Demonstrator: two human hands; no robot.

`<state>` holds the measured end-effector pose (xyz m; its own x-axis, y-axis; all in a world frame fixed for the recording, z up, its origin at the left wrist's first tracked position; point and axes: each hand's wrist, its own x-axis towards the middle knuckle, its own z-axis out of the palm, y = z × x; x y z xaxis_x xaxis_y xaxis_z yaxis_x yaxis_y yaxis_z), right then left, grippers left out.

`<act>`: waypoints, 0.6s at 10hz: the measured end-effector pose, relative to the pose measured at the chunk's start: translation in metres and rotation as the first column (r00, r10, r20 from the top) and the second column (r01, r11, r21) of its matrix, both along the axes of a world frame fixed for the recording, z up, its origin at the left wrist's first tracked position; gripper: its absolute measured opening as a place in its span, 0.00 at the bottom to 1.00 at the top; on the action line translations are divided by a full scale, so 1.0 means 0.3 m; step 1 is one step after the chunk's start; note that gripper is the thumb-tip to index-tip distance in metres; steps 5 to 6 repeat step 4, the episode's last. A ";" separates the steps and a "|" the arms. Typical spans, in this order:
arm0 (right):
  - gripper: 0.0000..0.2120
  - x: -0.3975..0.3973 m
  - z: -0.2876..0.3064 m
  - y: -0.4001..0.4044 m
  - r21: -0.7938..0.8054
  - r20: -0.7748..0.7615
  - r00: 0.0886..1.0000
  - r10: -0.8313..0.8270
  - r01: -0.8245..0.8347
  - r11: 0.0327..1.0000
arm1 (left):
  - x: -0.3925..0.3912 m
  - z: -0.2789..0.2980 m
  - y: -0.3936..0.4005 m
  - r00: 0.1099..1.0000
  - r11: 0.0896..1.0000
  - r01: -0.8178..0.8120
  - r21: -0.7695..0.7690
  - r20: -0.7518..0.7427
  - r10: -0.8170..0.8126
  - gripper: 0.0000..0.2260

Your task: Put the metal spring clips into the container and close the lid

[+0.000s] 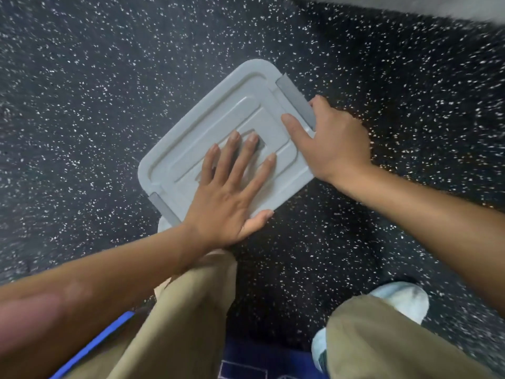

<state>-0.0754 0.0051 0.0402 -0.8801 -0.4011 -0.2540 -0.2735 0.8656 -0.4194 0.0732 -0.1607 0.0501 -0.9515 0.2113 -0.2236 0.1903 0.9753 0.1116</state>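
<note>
A light grey lid covers the container on the dark speckled floor, so the container's inside is hidden and no metal spring clips show. My left hand lies flat on the lid's near half, fingers spread. My right hand rests at the lid's right edge, its thumb on the lid and its fingers curled over the darker grey latch. A second grey latch sits at the lid's near left corner, beside my left wrist.
The black speckled floor surrounds the container. My tan trouser legs and a pale shoe are near the bottom edge. A blue object lies at the lower left. A pale surface crosses the top right corner.
</note>
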 end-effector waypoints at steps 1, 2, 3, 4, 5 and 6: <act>0.29 -0.002 0.048 -0.008 0.116 0.064 0.998 -0.008 0.001 0.993 | -0.007 0.037 0.009 0.993 0.999 0.002 -0.046 0.120 0.004 0.38; 0.29 0.016 0.105 0.006 0.189 0.166 0.986 0.001 -0.033 0.981 | -0.025 0.103 0.038 0.968 0.993 -0.024 -0.118 0.246 0.053 0.38; 0.23 0.050 0.189 0.041 0.249 0.244 0.970 0.002 -0.065 0.966 | -0.081 0.192 0.064 0.906 0.981 -0.012 -0.191 0.413 0.092 0.37; 0.22 0.083 0.284 0.142 0.315 0.343 0.937 -0.061 -0.054 0.948 | -0.179 0.296 0.099 0.840 0.986 -0.011 -0.168 0.533 0.100 0.34; 0.22 0.083 0.284 0.142 0.315 0.343 0.937 -0.061 -0.054 0.948 | -0.179 0.296 0.099 0.840 0.986 -0.011 -0.168 0.533 0.100 0.34; 0.22 0.083 0.284 0.142 0.315 0.343 0.937 -0.061 -0.054 0.948 | -0.179 0.296 0.099 0.840 0.986 -0.011 -0.168 0.533 0.100 0.34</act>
